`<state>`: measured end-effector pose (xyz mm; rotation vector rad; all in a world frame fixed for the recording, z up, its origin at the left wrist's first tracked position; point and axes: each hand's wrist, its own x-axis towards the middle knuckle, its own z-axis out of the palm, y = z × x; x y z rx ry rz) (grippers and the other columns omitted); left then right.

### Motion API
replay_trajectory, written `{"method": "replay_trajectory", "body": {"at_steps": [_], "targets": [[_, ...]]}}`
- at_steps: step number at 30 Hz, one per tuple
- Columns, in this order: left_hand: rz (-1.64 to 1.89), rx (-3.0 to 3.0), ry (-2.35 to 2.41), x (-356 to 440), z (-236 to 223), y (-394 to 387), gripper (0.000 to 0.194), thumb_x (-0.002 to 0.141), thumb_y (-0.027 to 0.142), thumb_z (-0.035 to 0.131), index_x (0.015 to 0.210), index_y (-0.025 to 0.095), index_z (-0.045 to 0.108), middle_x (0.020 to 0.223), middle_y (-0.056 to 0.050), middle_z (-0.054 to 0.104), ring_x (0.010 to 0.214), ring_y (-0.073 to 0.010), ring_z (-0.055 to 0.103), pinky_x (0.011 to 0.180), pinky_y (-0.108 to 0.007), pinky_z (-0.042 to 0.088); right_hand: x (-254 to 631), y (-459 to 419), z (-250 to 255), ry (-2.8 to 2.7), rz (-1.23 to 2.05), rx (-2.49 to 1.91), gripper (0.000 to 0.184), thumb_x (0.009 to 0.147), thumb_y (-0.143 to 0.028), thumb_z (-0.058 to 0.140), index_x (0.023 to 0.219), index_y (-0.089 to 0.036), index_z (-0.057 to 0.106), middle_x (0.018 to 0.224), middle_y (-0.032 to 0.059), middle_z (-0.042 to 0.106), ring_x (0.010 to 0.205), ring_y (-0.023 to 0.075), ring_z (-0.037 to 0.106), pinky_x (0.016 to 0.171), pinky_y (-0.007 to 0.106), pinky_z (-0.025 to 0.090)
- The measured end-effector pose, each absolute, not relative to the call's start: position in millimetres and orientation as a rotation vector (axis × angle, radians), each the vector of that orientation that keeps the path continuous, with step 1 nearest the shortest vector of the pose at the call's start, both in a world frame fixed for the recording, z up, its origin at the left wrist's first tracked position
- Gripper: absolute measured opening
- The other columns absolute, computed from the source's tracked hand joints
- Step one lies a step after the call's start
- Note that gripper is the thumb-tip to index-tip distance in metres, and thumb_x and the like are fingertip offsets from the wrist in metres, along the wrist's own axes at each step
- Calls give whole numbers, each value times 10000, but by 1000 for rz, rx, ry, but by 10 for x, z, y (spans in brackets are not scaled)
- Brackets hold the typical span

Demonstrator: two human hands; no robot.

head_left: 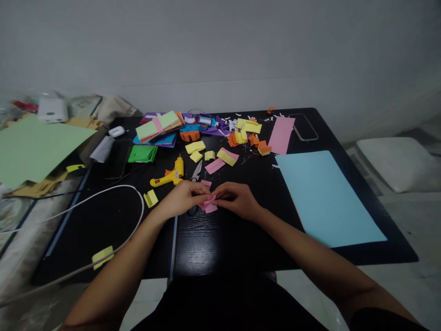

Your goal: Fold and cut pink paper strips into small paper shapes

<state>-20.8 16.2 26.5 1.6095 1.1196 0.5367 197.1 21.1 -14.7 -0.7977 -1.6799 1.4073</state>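
My left hand (182, 198) and my right hand (238, 200) meet over the middle of the black table (220, 239). Both pinch a small folded pink paper piece (208, 204) between their fingertips, the fingers closed on it. Just behind the hands lie scissors (196, 172), partly hidden by my left hand, and a yellow glue gun (169, 177). More cut pink and yellow paper pieces (220, 158) are scattered beyond them.
A large light blue sheet (325, 197) covers the table's right side, with a pink strip (281, 134) behind it. Stacks of coloured paper (160, 128) sit at the back. A white cable (103, 193) loops on the left. A green sheet (34, 147) lies far left.
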Motion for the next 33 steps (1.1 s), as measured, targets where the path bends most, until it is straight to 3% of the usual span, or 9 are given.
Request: {"method": "replay_trajectory", "body": {"at_steps": [10,17,33], "targets": [[576,1535,1091,-182,268,158,229,863,360,704,831,135,728,690,-24,716,609,-115,635,587,-211,474,1981,216,-135,-1711,1410,-827,212,801,-331,808,953,-189,765,884,44,762,804,159,742,764,274,608],[589,1454,1072,-210,265,171,122,827,242,698,898,144,713,748,-17,734,647,-111,658,628,-216,499,1979,213,-177,-1691,1353,-832,188,800,-327,803,942,-209,768,883,35,757,785,158,735,751,282,612],[572,1497,1095,-229,226,178,145,857,280,699,870,138,723,707,-12,713,625,-107,632,600,-209,467,1972,204,-187,-1693,1366,-866,149,803,-242,781,946,-205,768,879,29,769,790,153,736,759,274,601]]}}
